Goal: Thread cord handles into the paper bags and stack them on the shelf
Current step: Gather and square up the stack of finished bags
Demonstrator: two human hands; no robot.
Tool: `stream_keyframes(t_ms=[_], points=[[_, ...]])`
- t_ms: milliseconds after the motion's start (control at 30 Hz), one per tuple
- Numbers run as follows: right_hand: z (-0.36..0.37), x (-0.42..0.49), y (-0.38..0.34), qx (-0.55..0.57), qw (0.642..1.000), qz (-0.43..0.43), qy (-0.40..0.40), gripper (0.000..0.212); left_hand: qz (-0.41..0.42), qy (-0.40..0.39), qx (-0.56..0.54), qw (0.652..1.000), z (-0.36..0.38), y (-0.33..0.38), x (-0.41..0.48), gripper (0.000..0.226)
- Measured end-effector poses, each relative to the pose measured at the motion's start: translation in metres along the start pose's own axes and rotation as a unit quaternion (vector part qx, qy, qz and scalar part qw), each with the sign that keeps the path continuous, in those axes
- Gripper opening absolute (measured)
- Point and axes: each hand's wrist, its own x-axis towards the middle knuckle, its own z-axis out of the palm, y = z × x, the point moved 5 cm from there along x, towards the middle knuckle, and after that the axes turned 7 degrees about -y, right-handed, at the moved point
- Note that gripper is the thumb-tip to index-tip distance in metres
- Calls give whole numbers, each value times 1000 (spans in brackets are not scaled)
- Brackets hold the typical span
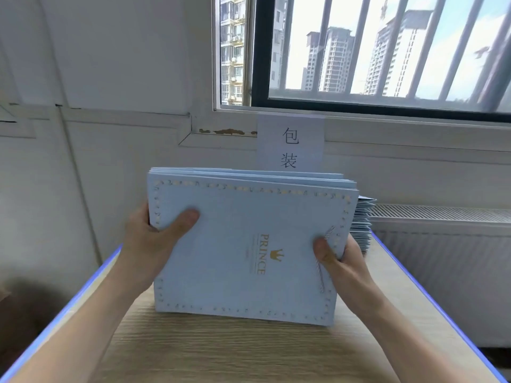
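Observation:
A bundle of several flat light-blue paper bags (243, 244) with a gold dotted border and "PRINCE" print stands on its lower edge on the wooden table (221, 352), tilted toward me. My left hand (154, 233) grips the bundle's left edge, thumb on the front. My right hand (338, 258) grips the right edge, and a thin pale cord (320, 272) runs down the bag's front just below its thumb. Another pile of the same blue bags (362, 222) lies behind the bundle at the right, mostly hidden.
The table has blue-lit side edges and butts against a white wall with a paper sign (290, 145). A white radiator (442, 239) stands at the right. A barred window (373, 51) is above. A dark brown shape (16, 313) sits at the lower left.

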Motion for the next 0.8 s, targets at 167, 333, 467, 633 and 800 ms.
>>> stream_keyframes(t_ms=[167, 333, 467, 633, 800], points=[[7, 2, 2, -49, 997, -45, 32, 78, 13, 30, 30, 999, -7, -5, -1, 32], [3, 2, 5, -109, 987, -46, 109, 85, 6, 60, 82, 995, -6, -6, -3, 7], [4, 0, -2, -197, 960, -47, 195, 57, -2, 87, 105, 991, 1, -8, -14, 23], [2, 0, -3, -141, 963, -20, 227, 51, -7, 108, 98, 989, 2, -6, -14, 34], [7, -1, 0, -94, 966, -21, 240, 54, -15, 112, 65, 991, -1, -3, -14, 27]])
